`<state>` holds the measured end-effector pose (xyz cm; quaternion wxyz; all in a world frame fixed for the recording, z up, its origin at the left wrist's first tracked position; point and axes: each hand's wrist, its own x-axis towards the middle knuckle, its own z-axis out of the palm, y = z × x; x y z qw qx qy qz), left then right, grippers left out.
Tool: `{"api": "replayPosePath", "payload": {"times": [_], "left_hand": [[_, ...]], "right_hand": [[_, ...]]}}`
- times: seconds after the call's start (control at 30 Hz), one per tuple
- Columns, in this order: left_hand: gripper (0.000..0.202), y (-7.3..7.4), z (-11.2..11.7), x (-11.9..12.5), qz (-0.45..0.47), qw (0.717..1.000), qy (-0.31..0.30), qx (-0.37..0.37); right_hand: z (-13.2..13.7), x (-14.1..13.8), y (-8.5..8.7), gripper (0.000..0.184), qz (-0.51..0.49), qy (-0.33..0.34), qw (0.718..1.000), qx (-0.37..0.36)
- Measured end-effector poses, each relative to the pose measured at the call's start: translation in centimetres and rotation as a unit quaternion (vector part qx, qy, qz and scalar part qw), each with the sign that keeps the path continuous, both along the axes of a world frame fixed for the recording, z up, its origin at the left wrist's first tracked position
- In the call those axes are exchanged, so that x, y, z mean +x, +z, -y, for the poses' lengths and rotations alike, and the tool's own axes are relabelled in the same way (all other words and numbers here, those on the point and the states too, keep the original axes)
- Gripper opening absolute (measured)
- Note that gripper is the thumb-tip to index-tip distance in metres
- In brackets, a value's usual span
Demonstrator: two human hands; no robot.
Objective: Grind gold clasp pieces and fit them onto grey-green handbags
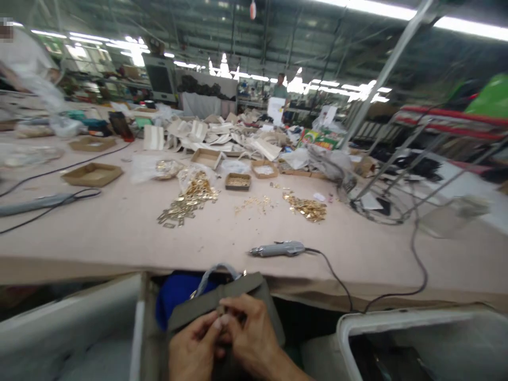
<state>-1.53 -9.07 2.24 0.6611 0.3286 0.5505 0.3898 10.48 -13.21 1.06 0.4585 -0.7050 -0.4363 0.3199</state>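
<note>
Two hands [192, 346] at one bag [206, 301]

- A long table [448, 254] with a pale pinkish cover stretches across the middle of the frame, reaching both side edges.
- A dark, greenish ceiling [242, 34] with beams fills the top.
- A long, bright strip light [373, 9] slants across the upper right; another strip light [472, 28] runs toward the right edge.
- Far lamps [224, 67] blur into white glare near the upper centre.
- A tall grey cabinet [161, 76] with a dark front stands left of upper centre.
- A metal pole [391, 63] leans across the upper right.
- A rack [448, 121] with red bars sits at right.
</note>
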Motion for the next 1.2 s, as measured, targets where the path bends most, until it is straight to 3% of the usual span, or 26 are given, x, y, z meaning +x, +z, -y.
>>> {"api": "replayPosePath", "payload": {"times": [0.1, 0.23, 0.47, 0.63, 0.8, 0.9, 1.2], "left_hand": [[0.043, 0.6, 0.3, 0.2, -0.03, 0.999, -0.028, 0.024], [0.038, 0.3, 0.1, 0.0, -0.053, 0.997, -0.06, 0.0], [0.04, 0.5, -0.8, -0.5, -0.063, 0.996, -0.064, -0.012], [0.04, 0.2, -1.0, 0.8, 0.041, 0.99, -0.01, -0.137], [0.037, 0.1, -0.2, 2.2, 0.028, 0.992, 0.066, -0.104], [0.035, 0.0, 0.2, 2.6, 0.03, 0.992, 0.071, -0.1], [0.018, 0.1, -0.7, 2.7, 0.055, 0.98, 0.049, -0.185]], "right_hand": [[0.1, 0.6, 1.5, 0.038, -0.12, -0.009, 0.992, -0.022], [-0.2, 0.5, 0.7, 0.049, -0.215, -0.025, 0.976, -0.025], [0.2, 0.6, 0.1, 0.042, -0.177, -0.015, 0.984, -0.015], [0.2, 0.7, -0.1, 0.039, -0.16, -0.017, 0.987, -0.023], [0.9, 0.7, -0.2, 0.033, -0.126, -0.012, 0.99, -0.061], [1.5, 0.9, -0.3, 0.031, -0.113, -0.005, 0.99, -0.087], [1.9, 0.5, 0.3, 0.034, -0.167, -0.013, 0.98, -0.107]]}}
